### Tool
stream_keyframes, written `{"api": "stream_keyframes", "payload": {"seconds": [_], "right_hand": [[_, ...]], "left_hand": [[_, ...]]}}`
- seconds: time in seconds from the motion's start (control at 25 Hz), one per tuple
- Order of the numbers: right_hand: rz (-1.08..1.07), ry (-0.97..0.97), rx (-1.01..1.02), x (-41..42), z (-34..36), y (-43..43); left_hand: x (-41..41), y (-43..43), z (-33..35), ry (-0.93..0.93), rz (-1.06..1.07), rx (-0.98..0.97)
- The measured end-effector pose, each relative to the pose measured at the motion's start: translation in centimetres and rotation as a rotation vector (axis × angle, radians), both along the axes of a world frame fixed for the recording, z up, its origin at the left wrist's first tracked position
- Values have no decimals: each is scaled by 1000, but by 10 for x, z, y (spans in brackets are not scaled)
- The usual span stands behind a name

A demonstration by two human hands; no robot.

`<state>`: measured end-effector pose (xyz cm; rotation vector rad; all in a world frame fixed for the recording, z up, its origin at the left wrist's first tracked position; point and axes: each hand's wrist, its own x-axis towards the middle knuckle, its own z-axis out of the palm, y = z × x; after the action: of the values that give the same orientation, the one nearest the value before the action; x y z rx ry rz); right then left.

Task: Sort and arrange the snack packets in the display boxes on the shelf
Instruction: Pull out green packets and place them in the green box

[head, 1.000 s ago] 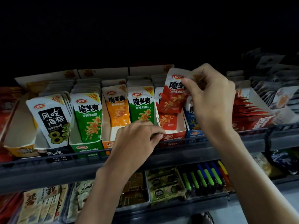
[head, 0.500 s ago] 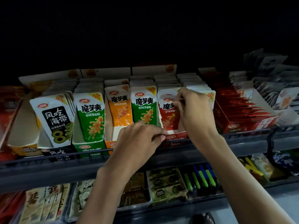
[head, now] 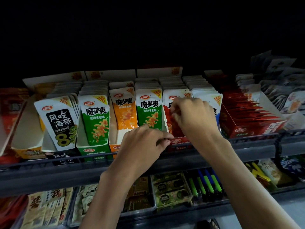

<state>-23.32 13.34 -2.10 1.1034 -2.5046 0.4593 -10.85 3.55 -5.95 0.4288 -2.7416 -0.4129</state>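
Dim shop shelving is filling the view, a dark shelf rail (head: 66,164) running along the front of the display boxes. The red packet (head: 173,129) is standing foremost in the red display box (head: 179,143), just beside the green packet (head: 148,111). The right hand (head: 194,118) is pinching its upper face. The left hand (head: 142,144) is curling at the box's front lip; whether it is gripping cannot be told. The packet is judged light, floppy and slick, best taken at the top seam. Neighbouring rows are crowding close.
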Motion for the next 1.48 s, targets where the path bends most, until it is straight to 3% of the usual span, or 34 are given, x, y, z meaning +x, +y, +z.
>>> {"api": "stream_keyframes", "payload": {"seconds": [0.12,0.28,0.56,0.68,0.84,1.12,1.48], "right_hand": [[-53,-59,180,0,-4,-2],[-58,-41,184,0,-7,-3],[4,-99,83,-2,-6,-3],[66,-152,-84,0,-1,-4],[160,-114,-297,6,2,-12],[158,-94,-58,18,-3,-29],[142,6,-271,21,-7,-32]], "left_hand": [[1,0,1,11,0,21],[0,-1,1,12,-3,24],[4,0,4,28,-22,100],[9,-3,10,170,-16,245],[17,-11,17,335,169,338],[28,-28,17,358,337,510],[32,-29,20,320,366,531]]}}
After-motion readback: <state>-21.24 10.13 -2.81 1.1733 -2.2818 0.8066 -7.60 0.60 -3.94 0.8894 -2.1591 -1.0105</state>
